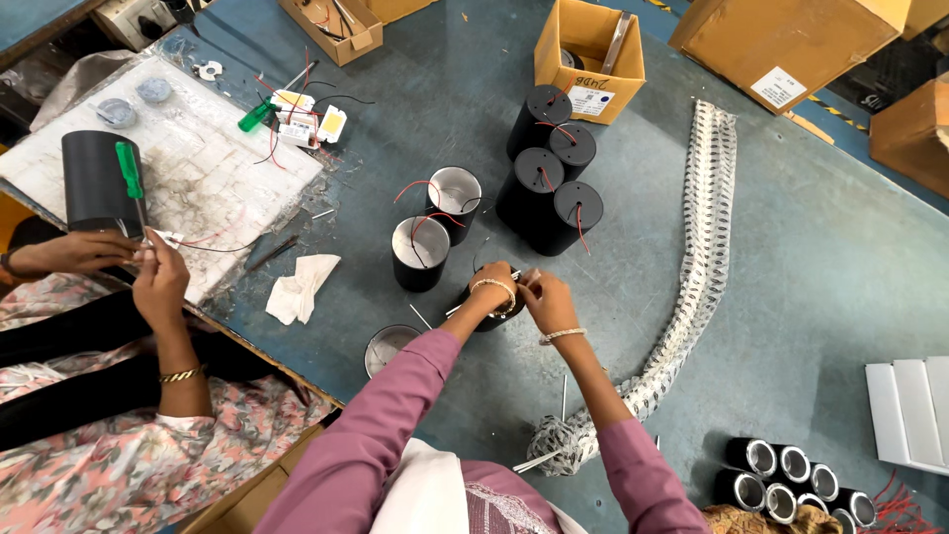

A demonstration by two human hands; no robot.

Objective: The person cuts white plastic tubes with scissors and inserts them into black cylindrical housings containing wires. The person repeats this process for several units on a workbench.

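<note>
Left hand (491,287) grip on small black cylinder (486,309), right hand (547,300) grip pinching thin wire (515,276) just beside, blue worktop (811,247) beneath

Bright, even overhead light, soft shadows (slight wide-angle bending at edges), sharp focus.

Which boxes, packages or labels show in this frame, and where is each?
Small open brown cardboard box, top centre, upright, with a white rectangular label on its front.
Large closed brown carton, top right, bearing a white tilted label.
Shallow open brown cardboard tray, top left of centre, holding wires.
Brown carton edge, far right.
No screens.
</note>
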